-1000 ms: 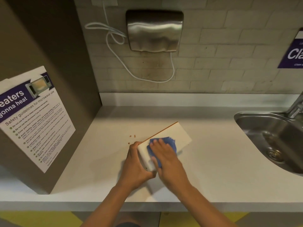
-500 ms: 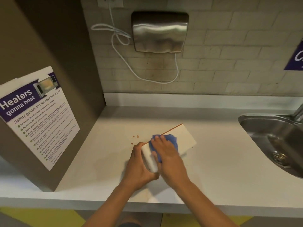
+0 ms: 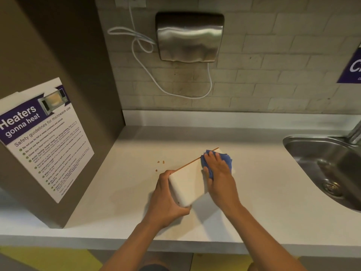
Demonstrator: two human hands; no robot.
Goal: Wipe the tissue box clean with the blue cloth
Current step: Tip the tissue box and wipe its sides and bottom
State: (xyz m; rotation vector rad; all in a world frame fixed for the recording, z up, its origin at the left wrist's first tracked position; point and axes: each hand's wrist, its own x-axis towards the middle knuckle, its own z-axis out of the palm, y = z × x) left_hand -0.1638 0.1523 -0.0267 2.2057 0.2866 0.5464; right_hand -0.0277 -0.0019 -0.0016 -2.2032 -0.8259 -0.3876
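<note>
The left hand (image 3: 166, 196) clamps the near end of the tissue box (image 3: 188, 182) on the counter (image 3: 263, 202) while the right hand (image 3: 216, 173) presses the blue cloth (image 3: 227, 160) flat at the far end, so wiping looks mid-way, other faces seemingly untouched.

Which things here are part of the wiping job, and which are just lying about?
In use: tissue box, blue cloth, left hand gripping the box, right hand pressing the cloth.

Lying about: crumbs, sink, hand dryer, microwave poster.
</note>
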